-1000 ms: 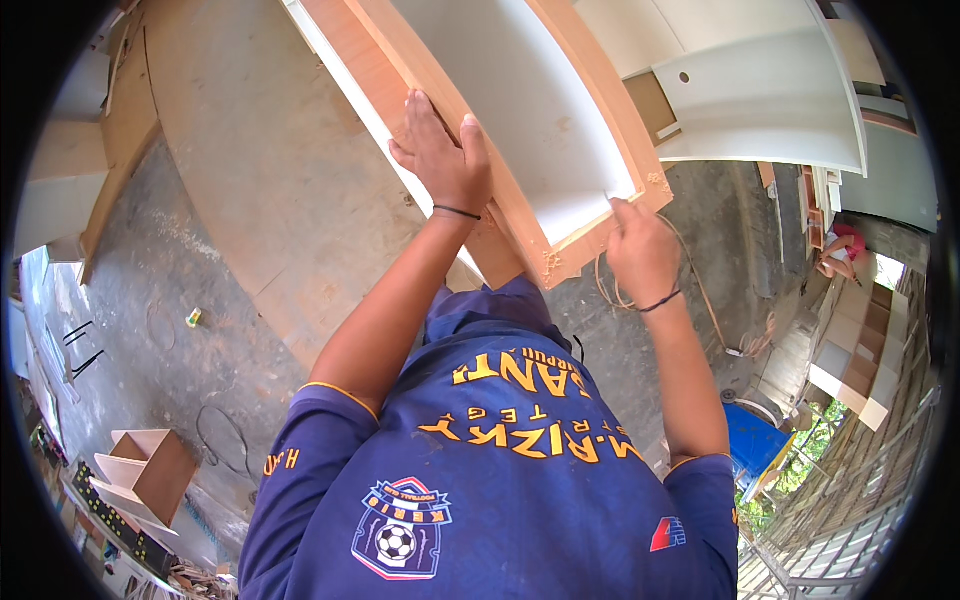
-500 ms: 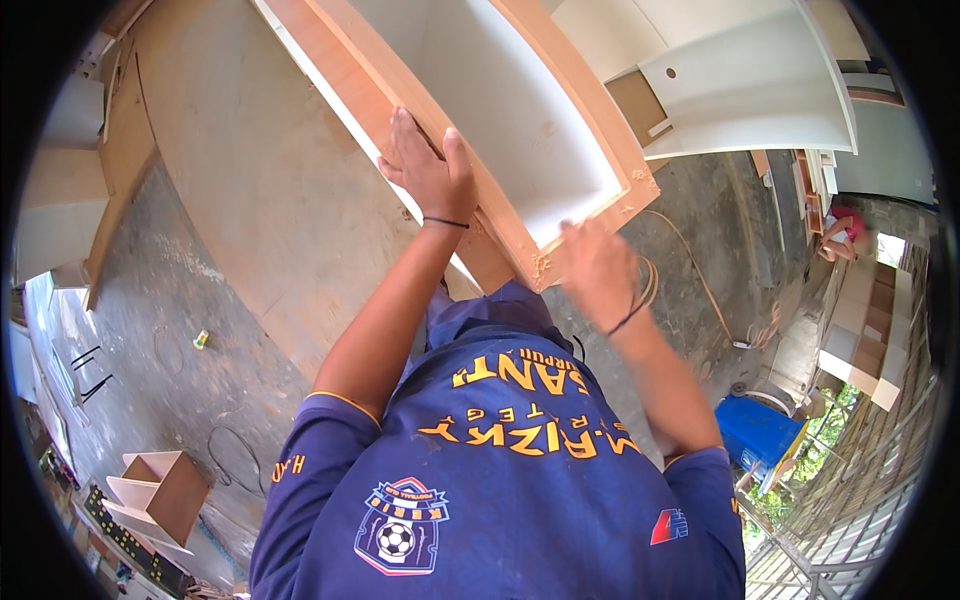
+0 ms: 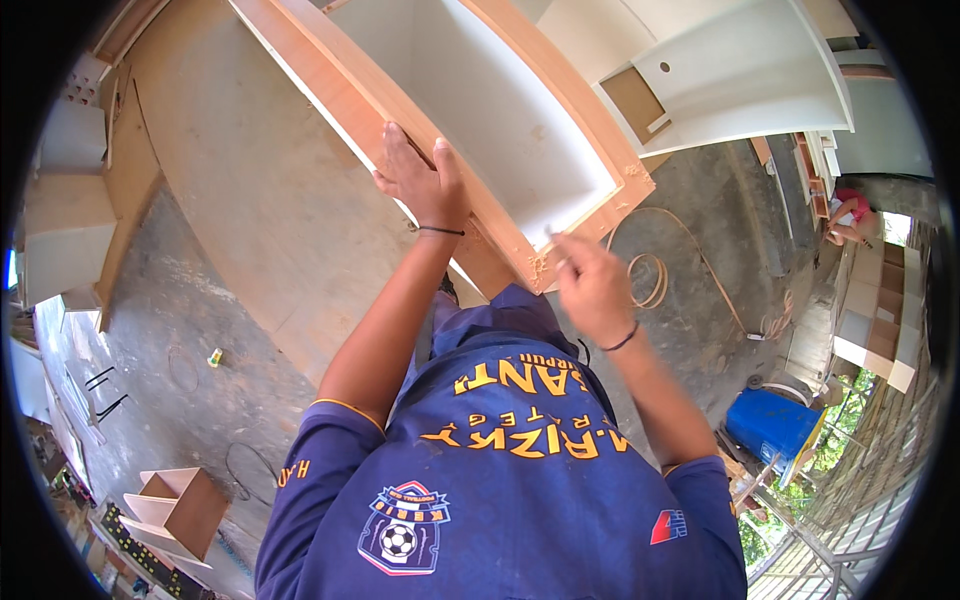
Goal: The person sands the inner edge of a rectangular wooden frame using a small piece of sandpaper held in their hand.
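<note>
A long box-shaped cabinet (image 3: 500,120) with a white inside and a pale orange wooden edge frame lies in front of me, slanting away to the upper left. My left hand (image 3: 424,185) is open and flat on its left rail, fingers stretched along the wood. Close to the near corner, my right hand (image 3: 592,290) is curled, fingers bent together and pointing at the end rail (image 3: 590,225). What it holds, if anything, is hidden. Curly wood shavings (image 3: 538,268) sit on the near corner, and more shavings (image 3: 637,176) on the right corner.
Another white cabinet panel (image 3: 750,75) stands at the upper right. A coiled hose or cord (image 3: 648,282) lies on the concrete floor, right of my hand. A blue container (image 3: 768,425) is at the lower right, small wooden shelving (image 3: 178,512) at the lower left. Another person (image 3: 848,215) crouches far right.
My right hand has shifted slightly down at the near corner and looks less blurred. My left hand stays on the rail. The view has shifted a little.
</note>
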The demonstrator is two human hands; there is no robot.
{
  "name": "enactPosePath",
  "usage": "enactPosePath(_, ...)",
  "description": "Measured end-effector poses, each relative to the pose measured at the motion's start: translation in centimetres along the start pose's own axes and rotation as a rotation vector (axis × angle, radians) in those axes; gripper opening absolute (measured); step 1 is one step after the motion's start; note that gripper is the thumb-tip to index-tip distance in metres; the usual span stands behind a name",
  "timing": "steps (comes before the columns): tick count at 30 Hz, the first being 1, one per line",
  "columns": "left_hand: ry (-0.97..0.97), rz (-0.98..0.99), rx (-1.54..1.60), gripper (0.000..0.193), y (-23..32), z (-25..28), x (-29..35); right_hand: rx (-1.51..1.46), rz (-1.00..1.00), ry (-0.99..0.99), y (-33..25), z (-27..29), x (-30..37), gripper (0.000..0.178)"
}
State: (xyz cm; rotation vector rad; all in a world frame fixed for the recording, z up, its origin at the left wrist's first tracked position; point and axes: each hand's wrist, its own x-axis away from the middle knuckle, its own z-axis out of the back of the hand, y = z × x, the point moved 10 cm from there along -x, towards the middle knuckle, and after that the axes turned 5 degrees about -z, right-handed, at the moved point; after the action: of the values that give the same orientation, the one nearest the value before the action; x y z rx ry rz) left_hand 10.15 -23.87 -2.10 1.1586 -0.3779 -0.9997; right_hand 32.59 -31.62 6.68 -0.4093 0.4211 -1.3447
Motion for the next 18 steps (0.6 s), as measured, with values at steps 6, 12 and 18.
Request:
enactPosePath(6, -0.008, 0.012, 0.007, 0.067, -0.1, -0.2, -0.1, 0.212, -0.024, -0.086, -2.2, -1.4, 1.2, 0.031)
enactPosePath(12, -0.019, 0.016, 0.004, 0.067, -0.2, 0.0, -0.1, 0.117, -0.033, -0.006, -1.1, -0.1, -0.3, 0.031)
enactPosePath(18, -0.025, 0.014, 0.004, 0.067, -0.3, -0.2, 0.0, 0.238, -0.057, -0.127, -2.8, -2.2, 1.4, 0.033)
